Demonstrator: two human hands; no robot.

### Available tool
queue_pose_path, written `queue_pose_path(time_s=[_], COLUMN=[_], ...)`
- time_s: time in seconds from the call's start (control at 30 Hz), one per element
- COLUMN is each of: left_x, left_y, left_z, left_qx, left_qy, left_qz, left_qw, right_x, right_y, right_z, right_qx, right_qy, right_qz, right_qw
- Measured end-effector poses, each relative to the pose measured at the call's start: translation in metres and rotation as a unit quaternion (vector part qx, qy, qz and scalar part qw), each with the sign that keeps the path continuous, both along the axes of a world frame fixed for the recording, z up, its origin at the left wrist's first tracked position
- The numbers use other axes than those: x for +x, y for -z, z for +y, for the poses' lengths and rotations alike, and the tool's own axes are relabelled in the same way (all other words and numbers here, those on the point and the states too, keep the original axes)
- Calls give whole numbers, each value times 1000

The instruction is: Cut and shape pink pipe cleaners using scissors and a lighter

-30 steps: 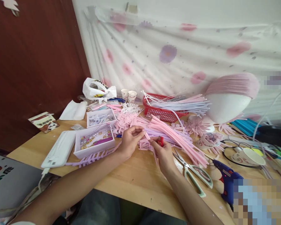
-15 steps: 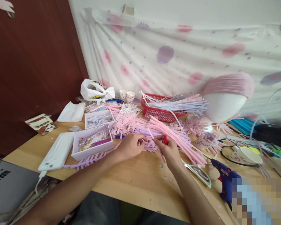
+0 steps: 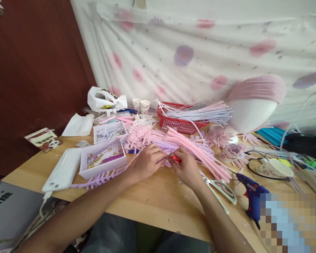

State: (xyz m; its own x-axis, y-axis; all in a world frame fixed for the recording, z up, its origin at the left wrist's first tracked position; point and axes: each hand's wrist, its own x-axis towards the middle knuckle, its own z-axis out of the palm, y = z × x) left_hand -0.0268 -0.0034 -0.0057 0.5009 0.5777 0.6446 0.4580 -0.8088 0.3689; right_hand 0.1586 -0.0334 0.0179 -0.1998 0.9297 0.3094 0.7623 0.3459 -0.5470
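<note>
My left hand (image 3: 146,162) rests on the wooden table (image 3: 158,196), its fingers pinched on a pink pipe cleaner at the near edge of a big pile of pink and lilac pipe cleaners (image 3: 184,144). My right hand (image 3: 186,168) is right beside it, fingers curled round a small red object (image 3: 175,158), which looks like a lighter, held against the same pink piece. The two hands almost touch.
Two white trays of beads (image 3: 103,159) and a white flat box (image 3: 61,169) lie to the left. Scissors (image 3: 219,188) and a blue glue gun (image 3: 251,196) lie to the right. A red basket (image 3: 183,121), paper cups (image 3: 140,104), a foam head (image 3: 252,109) stand behind.
Both hands have dropped from above the table onto the pile's edge and drawn closer together. The red object has turned in my right hand toward the left hand.
</note>
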Motion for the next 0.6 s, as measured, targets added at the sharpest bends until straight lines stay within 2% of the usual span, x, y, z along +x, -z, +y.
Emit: queue_pose_path(time_s=[0.13, 0.23, 0.33, 0.43, 0.5, 0.57, 0.6], left_x=[1, 1, 1, 1, -1, -1, -2], left_y=[0, -2, -3, -7, -10, -12, -13], left_z=[-1, -1, 0, 4, 6, 8, 9], left_qx=[4, -25, -97, -194, -262, -313, -329], left_qy=[-17, -17, -33, -75, -84, -81, -80], left_qz=[7, -3, -67, -164, -222, -268, -283], left_qw=[1000, 1000, 992, 964, 935, 908, 897], right_x=[-4, -3, 2, 6, 4, -2, -6], right_y=[2, -1, -11, -17, -15, -7, -1], right_z=[0, -1, -4, -11, -20, -34, -43], right_qx=[-3, 12, 97, 145, 103, 49, 33], right_qy=[2, 17, 84, 134, 94, 32, 16], right_qz=[10, 38, 130, 182, 118, -9, -74], right_qw=[1000, 999, 983, 963, 983, 998, 997])
